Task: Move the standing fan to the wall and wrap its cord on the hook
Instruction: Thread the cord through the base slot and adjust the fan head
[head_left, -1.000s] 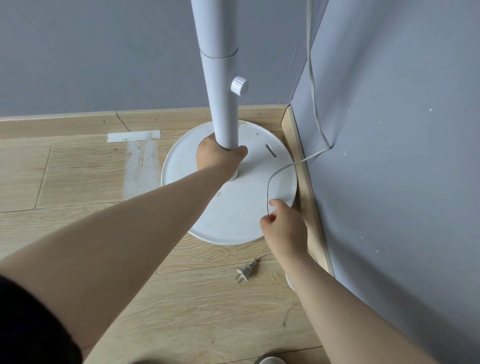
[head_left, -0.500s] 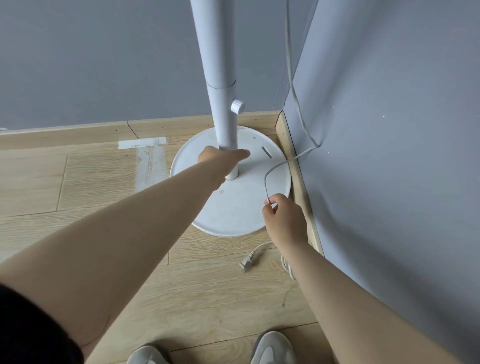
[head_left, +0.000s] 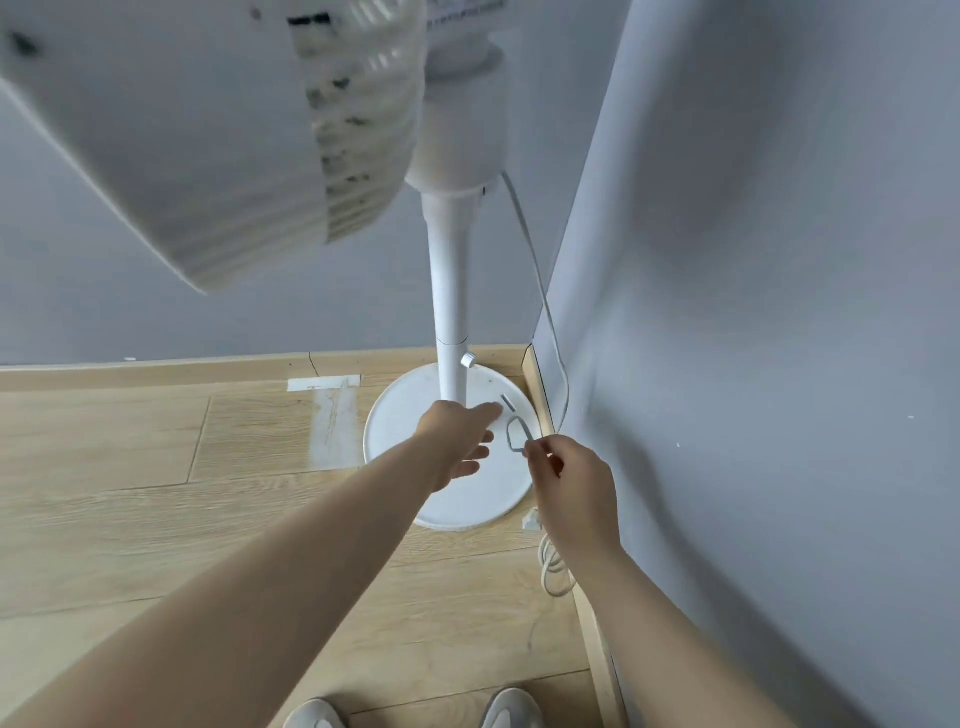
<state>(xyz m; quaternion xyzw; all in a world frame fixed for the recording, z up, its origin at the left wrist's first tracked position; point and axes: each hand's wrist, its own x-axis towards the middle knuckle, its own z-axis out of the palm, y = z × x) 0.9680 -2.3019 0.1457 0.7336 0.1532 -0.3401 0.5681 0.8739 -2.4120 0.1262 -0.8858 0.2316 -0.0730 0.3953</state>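
The white standing fan stands in the corner, its round base (head_left: 405, 415) touching the wooden skirting. Its pole (head_left: 451, 312) rises to the blurred fan head (head_left: 218, 135) at the top left. A white cord (head_left: 540, 291) hangs from the motor housing down along the right wall. My right hand (head_left: 574, 488) pinches a small loop of this cord above the base. My left hand (head_left: 460, 441) hovers with fingers spread over the base near the pole's foot, holding nothing. The cord's plug (head_left: 531, 519) and loose coils (head_left: 553, 566) lie on the floor beside the wall. No hook is visible.
Grey walls (head_left: 779, 312) meet in a corner right behind the fan. Light wooden floor (head_left: 156, 493) spreads to the left, with a pale tape mark (head_left: 324, 383) near the back skirting. The tips of my two grey shoes (head_left: 511, 709) show at the bottom edge.
My left hand has let go of the pole and opened. My right hand has lifted the cord into a loop. The view has risen, so the fan head is now in frame.
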